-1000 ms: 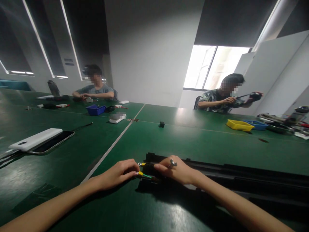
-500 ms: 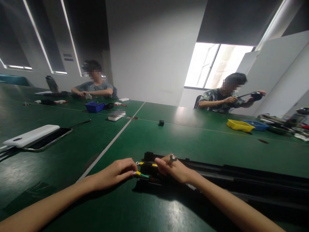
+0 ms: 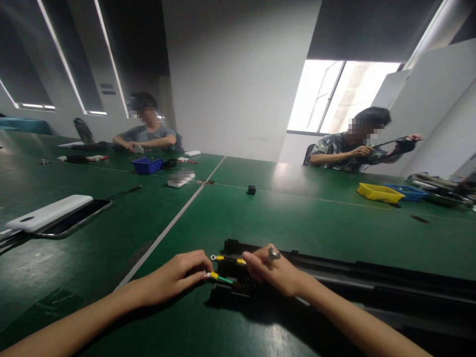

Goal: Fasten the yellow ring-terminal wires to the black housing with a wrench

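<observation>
My left hand (image 3: 182, 272) is closed at the fingertips on the end of a green wire (image 3: 225, 280) with a yellow sleeve. A second lead with a ring terminal (image 3: 213, 258) and yellow sleeves lies just beyond those fingertips. Both leads come out of the end of a long black housing (image 3: 334, 270), which stretches off to the right. Over that housing's near end, my right hand (image 3: 277, 271) is curled round a metal wrench (image 3: 274, 253), whose open jaw sticks up above the knuckles. The right fingertips and whatever they touch inside the housing are hidden.
A small black block (image 3: 251, 190) sits on the green table (image 3: 312, 225) ahead. On the left lie a white power bank (image 3: 52, 212) and a phone (image 3: 80, 218). A blue bin (image 3: 147, 165) and a yellow bin (image 3: 379, 192) stand farther off. Two people sit opposite, handling parts.
The view has shifted slightly, so the right side of the scene sits farther right. Both hands keep their holds, and the wrench jaw is turned a little differently.
</observation>
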`<action>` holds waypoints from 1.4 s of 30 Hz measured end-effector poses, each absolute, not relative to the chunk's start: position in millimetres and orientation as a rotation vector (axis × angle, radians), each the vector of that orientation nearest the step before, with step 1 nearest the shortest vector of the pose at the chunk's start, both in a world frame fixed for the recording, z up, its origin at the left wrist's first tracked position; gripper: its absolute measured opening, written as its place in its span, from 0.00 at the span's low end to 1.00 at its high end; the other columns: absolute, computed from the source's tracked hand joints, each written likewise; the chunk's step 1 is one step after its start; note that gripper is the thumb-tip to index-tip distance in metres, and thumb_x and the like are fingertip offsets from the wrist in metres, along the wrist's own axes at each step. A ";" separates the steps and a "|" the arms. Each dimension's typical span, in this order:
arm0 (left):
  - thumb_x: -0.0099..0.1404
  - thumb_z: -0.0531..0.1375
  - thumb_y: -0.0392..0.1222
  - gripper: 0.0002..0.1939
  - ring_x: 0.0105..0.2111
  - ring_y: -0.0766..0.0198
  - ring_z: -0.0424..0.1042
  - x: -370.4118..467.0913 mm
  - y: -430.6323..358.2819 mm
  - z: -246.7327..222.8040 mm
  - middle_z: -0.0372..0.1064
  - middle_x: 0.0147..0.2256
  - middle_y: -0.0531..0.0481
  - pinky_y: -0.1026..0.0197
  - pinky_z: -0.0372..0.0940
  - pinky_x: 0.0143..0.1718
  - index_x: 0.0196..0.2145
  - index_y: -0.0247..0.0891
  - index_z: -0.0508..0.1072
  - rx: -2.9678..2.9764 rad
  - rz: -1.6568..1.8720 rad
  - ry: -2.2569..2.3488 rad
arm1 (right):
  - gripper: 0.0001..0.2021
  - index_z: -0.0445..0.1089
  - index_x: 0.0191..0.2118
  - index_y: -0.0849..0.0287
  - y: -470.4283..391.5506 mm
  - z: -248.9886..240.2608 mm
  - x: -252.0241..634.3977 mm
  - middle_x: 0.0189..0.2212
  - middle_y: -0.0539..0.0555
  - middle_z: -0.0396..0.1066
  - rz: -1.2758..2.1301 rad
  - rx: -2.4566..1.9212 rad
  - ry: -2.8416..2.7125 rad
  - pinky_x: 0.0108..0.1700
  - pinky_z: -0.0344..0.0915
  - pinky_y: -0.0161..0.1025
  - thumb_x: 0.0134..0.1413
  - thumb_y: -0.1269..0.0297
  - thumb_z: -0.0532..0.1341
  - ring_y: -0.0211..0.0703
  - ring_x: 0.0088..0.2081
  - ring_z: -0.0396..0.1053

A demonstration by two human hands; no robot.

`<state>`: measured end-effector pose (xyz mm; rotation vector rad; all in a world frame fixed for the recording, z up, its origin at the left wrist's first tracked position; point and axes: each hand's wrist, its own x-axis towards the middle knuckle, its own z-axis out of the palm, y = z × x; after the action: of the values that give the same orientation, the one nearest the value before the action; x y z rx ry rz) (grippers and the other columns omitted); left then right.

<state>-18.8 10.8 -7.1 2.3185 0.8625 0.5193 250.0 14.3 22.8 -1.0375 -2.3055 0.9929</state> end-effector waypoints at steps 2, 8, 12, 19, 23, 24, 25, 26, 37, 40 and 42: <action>0.72 0.52 0.38 0.07 0.37 0.61 0.69 -18.9 10.5 -7.1 0.68 0.38 0.49 0.63 0.62 0.40 0.41 0.37 0.70 2.314 0.514 0.865 | 0.33 0.59 0.17 0.61 14.1 22.1 250.1 0.14 0.49 0.57 1.010 -1.048 -2.289 0.24 0.54 0.33 0.62 0.39 0.42 0.33 0.18 0.53; 0.72 0.52 0.37 0.07 0.38 0.62 0.68 -19.7 9.7 -8.3 0.68 0.38 0.50 0.63 0.61 0.41 0.41 0.38 0.69 2.313 0.487 0.861 | 0.34 0.60 0.18 0.61 14.4 21.0 251.4 0.15 0.49 0.58 1.039 -1.039 -2.279 0.24 0.55 0.33 0.61 0.38 0.42 0.33 0.19 0.54; 0.72 0.52 0.37 0.07 0.38 0.62 0.69 -19.1 8.9 -6.3 0.68 0.39 0.50 0.64 0.61 0.41 0.42 0.39 0.69 2.306 0.460 0.867 | 0.34 0.59 0.17 0.61 14.8 21.4 251.4 0.14 0.49 0.57 1.035 -1.027 -2.291 0.25 0.56 0.33 0.60 0.37 0.41 0.34 0.18 0.55; 0.72 0.52 0.36 0.06 0.39 0.63 0.68 -18.4 12.0 -5.1 0.68 0.39 0.51 0.64 0.61 0.41 0.42 0.39 0.69 2.298 0.436 0.884 | 0.34 0.59 0.17 0.60 14.8 22.4 251.0 0.15 0.49 0.57 1.051 -1.020 -2.287 0.26 0.57 0.34 0.60 0.37 0.42 0.34 0.19 0.56; 0.72 0.52 0.36 0.06 0.38 0.62 0.69 -17.8 12.8 -5.8 0.68 0.38 0.51 0.64 0.61 0.40 0.42 0.39 0.70 2.289 0.438 0.896 | 0.33 0.60 0.18 0.61 15.7 22.0 253.1 0.15 0.49 0.57 1.102 -0.995 -2.276 0.27 0.56 0.34 0.61 0.38 0.43 0.34 0.19 0.55; 0.72 0.53 0.37 0.06 0.38 0.63 0.69 -17.6 12.6 -5.8 0.68 0.38 0.51 0.64 0.62 0.40 0.42 0.39 0.70 2.286 0.445 0.891 | 0.33 0.60 0.19 0.61 16.4 21.7 253.8 0.16 0.48 0.57 1.129 -0.981 -2.273 0.26 0.56 0.33 0.61 0.38 0.43 0.34 0.20 0.55; 0.72 0.53 0.37 0.06 0.38 0.63 0.69 -17.5 12.3 -5.7 0.68 0.39 0.52 0.64 0.61 0.41 0.42 0.39 0.70 2.280 0.436 0.891 | 0.32 0.60 0.19 0.61 17.3 21.4 254.6 0.16 0.48 0.58 1.158 -0.967 -2.270 0.26 0.56 0.33 0.61 0.39 0.44 0.34 0.20 0.55; 0.72 0.52 0.37 0.07 0.39 0.63 0.69 -17.5 12.0 -5.8 0.68 0.39 0.51 0.64 0.61 0.41 0.42 0.39 0.70 2.280 0.441 0.901 | 0.31 0.60 0.19 0.61 18.3 21.0 255.2 0.16 0.48 0.58 1.174 -0.943 -2.275 0.26 0.56 0.33 0.62 0.40 0.44 0.34 0.20 0.55; 0.72 0.52 0.38 0.07 0.38 0.62 0.69 -17.4 11.3 -7.7 0.68 0.38 0.51 0.64 0.62 0.41 0.41 0.39 0.70 2.285 0.438 0.898 | 0.29 0.54 0.18 0.60 14.5 20.0 254.2 0.17 0.47 0.53 1.002 -0.886 -2.385 0.24 0.49 0.32 0.65 0.46 0.45 0.32 0.20 0.51; 0.72 0.52 0.37 0.07 0.38 0.62 0.69 -17.1 11.4 -7.4 0.68 0.38 0.51 0.64 0.62 0.41 0.41 0.39 0.69 2.273 0.445 0.894 | 0.28 0.53 0.18 0.60 13.8 20.1 254.1 0.17 0.46 0.53 0.976 -0.884 -2.397 0.24 0.49 0.32 0.66 0.49 0.44 0.31 0.20 0.50; 0.72 0.52 0.37 0.07 0.38 0.62 0.69 -17.0 11.3 -7.1 0.68 0.38 0.51 0.64 0.62 0.41 0.41 0.39 0.69 2.270 0.447 0.894 | 0.27 0.53 0.18 0.60 14.3 19.6 254.4 0.17 0.46 0.54 0.959 -0.879 -2.407 0.24 0.49 0.32 0.66 0.50 0.44 0.31 0.20 0.50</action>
<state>-17.0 11.3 -7.1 2.2704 0.8936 0.4468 254.4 14.3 19.6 -0.8789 -2.4071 0.9588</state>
